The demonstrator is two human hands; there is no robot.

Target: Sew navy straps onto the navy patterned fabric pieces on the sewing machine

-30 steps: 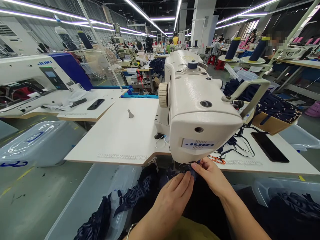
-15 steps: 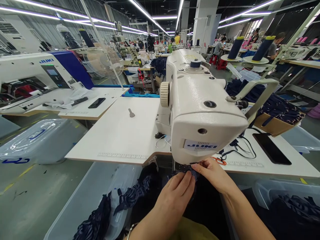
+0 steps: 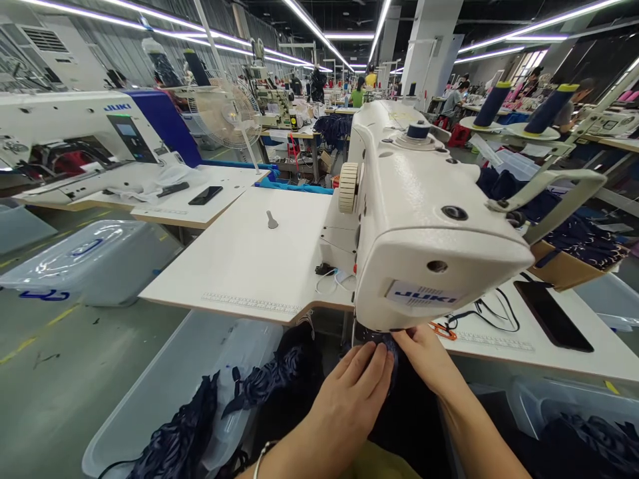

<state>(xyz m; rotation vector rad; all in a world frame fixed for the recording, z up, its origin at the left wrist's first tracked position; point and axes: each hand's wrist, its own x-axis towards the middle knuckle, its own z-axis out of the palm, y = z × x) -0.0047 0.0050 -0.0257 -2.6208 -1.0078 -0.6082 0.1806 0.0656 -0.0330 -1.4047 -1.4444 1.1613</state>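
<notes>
A white sewing machine [image 3: 439, 219] stands in front of me, its head overhanging both hands. Dark navy fabric [image 3: 392, 349] lies bunched beneath the head. My left hand [image 3: 357, 386] presses this fabric with fingers together, at the left of the sewing area. On the other side my right hand [image 3: 424, 352] pinches the fabric close under the machine head, its fingertips partly hidden there. The needle cannot be seen. Close to the right hand, an orange-handled tool [image 3: 443, 331] rests on the white tabletop [image 3: 259, 253].
Left below the table, a clear plastic bin [image 3: 150, 392] holds gathered navy pieces [image 3: 174, 432]. A black phone [image 3: 554, 316] and dark cords lie on the right tabletop. A small grey metal piece [image 3: 271, 220] lies on the left. Another bin [image 3: 544, 392] stands lower right.
The view has shifted, so the machine appears further right and nearer. My right hand's fingers have slid further under the machine head; my left hand stays on the fabric.
</notes>
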